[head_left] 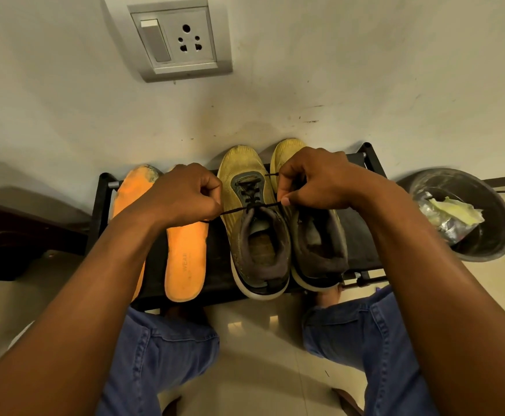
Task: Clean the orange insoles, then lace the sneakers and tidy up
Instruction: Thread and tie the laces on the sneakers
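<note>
Two yellow sneakers stand side by side on a low black rack [362,235], toes toward the wall. The left sneaker [252,229] has a black lace [236,210] threaded through its eyelets and stretched taut across the tongue. My left hand [185,195] grips the lace's left end in a fist. My right hand [314,181] pinches the right end between thumb and finger, partly covering the right sneaker [320,247]. Two orange insoles lie on the rack's left side: one [186,259] face up, the other [131,190] partly under my left forearm.
A dark round bucket [485,235] holding crumpled wrappers and paper stands right of the rack. A switch and socket plate [179,40] is on the wall above. My knees in blue jeans are below the rack, over a tiled floor. Dark furniture sits at the far left.
</note>
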